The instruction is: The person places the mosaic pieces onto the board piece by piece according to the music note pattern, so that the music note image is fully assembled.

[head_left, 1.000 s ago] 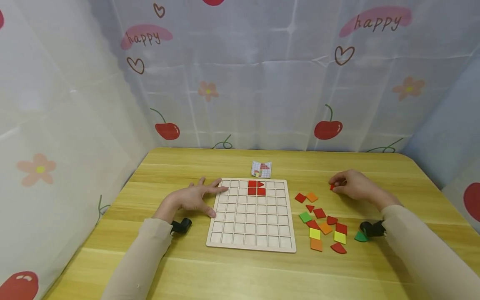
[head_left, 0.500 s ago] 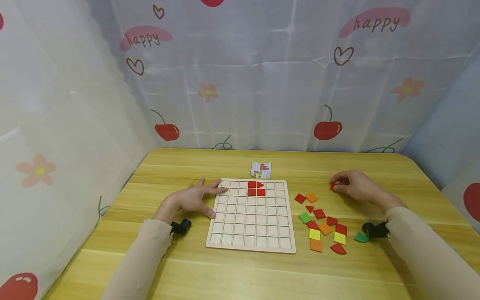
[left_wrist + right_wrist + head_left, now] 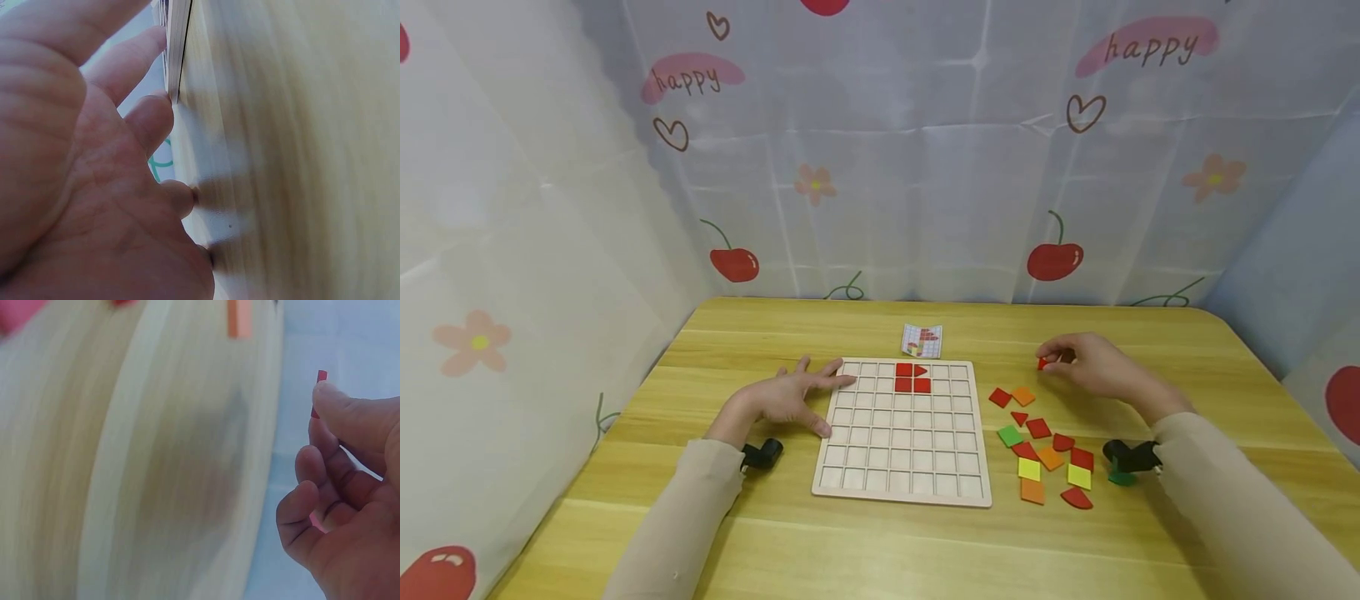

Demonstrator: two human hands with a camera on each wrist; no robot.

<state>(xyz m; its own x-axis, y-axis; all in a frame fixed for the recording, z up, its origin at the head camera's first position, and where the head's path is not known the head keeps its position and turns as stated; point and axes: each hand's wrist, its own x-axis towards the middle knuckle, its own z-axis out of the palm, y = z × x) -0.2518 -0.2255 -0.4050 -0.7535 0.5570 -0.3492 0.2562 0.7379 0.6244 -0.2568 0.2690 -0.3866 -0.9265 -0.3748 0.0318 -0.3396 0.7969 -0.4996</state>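
Observation:
Between thumb and forefinger, my right hand [image 3: 1093,364] pinches a small red tile [image 3: 322,376], raised off the table in the right wrist view. Its exact shape is mostly hidden by the fingers. My left hand [image 3: 786,397] lies with fingers spread at the left edge of a pale wooden grid board [image 3: 880,498], thumb and fingertips touching it. In the board's upper rows sit several red pieces: squares such as a red square tile [image 3: 904,385], and a red triangle tile [image 3: 921,371] pointing right.
Right of the board lie several loose tiles, among them a green square [image 3: 1011,436], a yellow square [image 3: 1029,469], an orange square [image 3: 1032,491] and a red quarter-circle [image 3: 1077,498]. Behind the board is a small printed pattern card [image 3: 922,341]. A patterned curtain [image 3: 880,167] hangs behind the table.
My right hand has moved left and slightly away from me with the red tile, towards the board. My left hand and the board have stayed in place.

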